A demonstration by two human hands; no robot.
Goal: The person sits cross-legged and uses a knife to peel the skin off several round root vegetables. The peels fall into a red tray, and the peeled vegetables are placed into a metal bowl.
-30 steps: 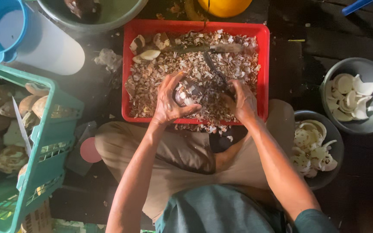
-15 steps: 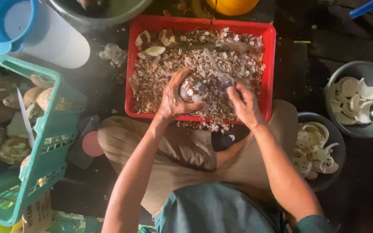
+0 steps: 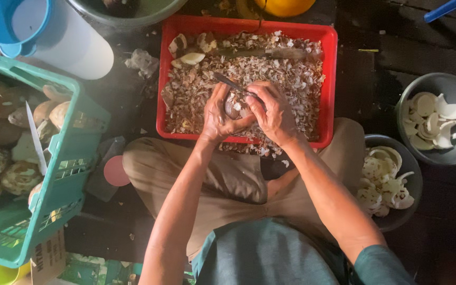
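Over the near edge of the red tray point(image 3: 329, 84), the left hand point(image 3: 218, 115) gripped a brown nut point(image 3: 234, 105) that had turned since a second earlier, the right hand point(image 3: 274, 110) closed on a knife point(image 3: 228, 83), shavings point(image 3: 291, 79) beyond.

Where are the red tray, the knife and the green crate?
red tray point(image 3: 329, 84), head view, right wall.
knife point(image 3: 228, 83), head view, blade above the hands.
green crate point(image 3: 64, 174), head view, near side wall.

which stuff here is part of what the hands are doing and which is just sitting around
In use: left hand, brown round piece, right hand, knife, red tray.
Lying about: green crate, blue cup, white cylinder, pink disc.
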